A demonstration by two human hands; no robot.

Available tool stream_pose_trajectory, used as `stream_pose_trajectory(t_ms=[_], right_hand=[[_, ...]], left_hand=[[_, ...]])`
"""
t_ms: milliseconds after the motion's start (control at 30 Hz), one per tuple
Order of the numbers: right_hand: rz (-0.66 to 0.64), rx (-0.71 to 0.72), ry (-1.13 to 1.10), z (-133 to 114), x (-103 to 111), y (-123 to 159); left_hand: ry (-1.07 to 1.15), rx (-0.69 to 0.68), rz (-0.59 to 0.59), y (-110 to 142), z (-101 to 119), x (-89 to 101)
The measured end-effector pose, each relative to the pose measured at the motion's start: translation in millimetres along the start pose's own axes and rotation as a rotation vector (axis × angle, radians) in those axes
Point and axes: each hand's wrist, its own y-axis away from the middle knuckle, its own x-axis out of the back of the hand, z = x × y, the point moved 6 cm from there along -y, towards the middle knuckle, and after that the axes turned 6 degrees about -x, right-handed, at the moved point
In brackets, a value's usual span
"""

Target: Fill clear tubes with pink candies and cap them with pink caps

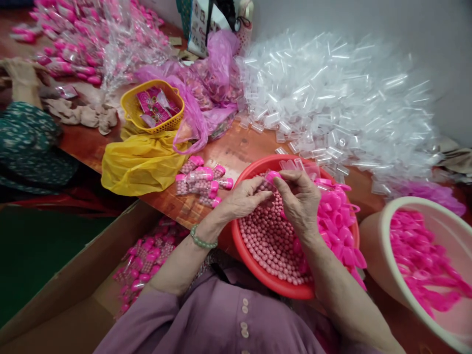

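Observation:
Over the red basin [245, 250] my two hands meet at one small tube. My left hand [239, 199], with a green bead bracelet at its wrist, pinches the clear tube of pink beads [264, 186]. The fingers of my right hand [303, 201] close on the bright pink cap [272, 176] at the tube's end. Below lie loose pink beads [263, 236]. A heap of pink plastic caps [337, 223] fills the basin's right side, with a few clear tubes [293, 166] at its far rim. Filled, capped tubes [201, 179] lie left of the basin.
Clear tubes pile up [332, 98] against the wall. A pale tub [383, 246] of pink pieces stands at right. A cardboard box [73, 275] holds capped tubes. A yellow basket [152, 129] and yellow bag [142, 164] sit left, near another person's hand [24, 78].

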Motion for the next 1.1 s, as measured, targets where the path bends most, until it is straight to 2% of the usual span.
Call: stream_pose_trajectory(t_ms=[167, 267, 433, 500, 567, 667, 767, 867, 967, 1100], right_hand=[[-0.017, 0.026, 0.042, -1.6, -3.6, 0.9], [-0.048, 0.096, 0.117, -5.6, -1.5, -0.3], [-0.247, 0.358, 0.456, -16.9, -4.6, 2.3], [-0.330, 0.425, 0.571, -16.1, -8.3, 4.8], [-0.360, 0.454, 0.666, -13.0, -11.6, 6.1], [-0.326, 0.500, 0.746, -10.8, -15.5, 7.2], [-0.283, 0.623, 0.745, -15.2, -18.3, 10.5], [-0.250, 0.719, 0.730, -19.6, -19.3, 12.9], [-0.221, 0.764, 0.732, -21.9, -20.3, 13.7], [-0.228, 0.807, 0.726, -24.8, -24.1, 16.3]], left_hand=[[-0.013, -0.006, -0.008, 0.8, 1.4, 0.5], [0.089, 0.010, -0.027, 0.9, -1.0, 0.8], [0.308, 0.063, -0.038, 0.1, -3.9, 0.9], [0.384, 0.097, -0.053, -0.1, -4.4, -0.5], [0.448, 0.126, -0.066, -0.4, -4.9, -1.7], [0.471, 0.125, -0.058, -2.1, -4.9, -0.2], [0.482, 0.112, -0.039, -4.4, -2.3, 2.1], [0.537, 0.184, -0.019, -5.5, -0.2, 0.4], [0.568, 0.247, 0.086, -6.7, -0.9, -0.3], [0.591, 0.246, 0.214, -9.8, -6.1, -1.3]])
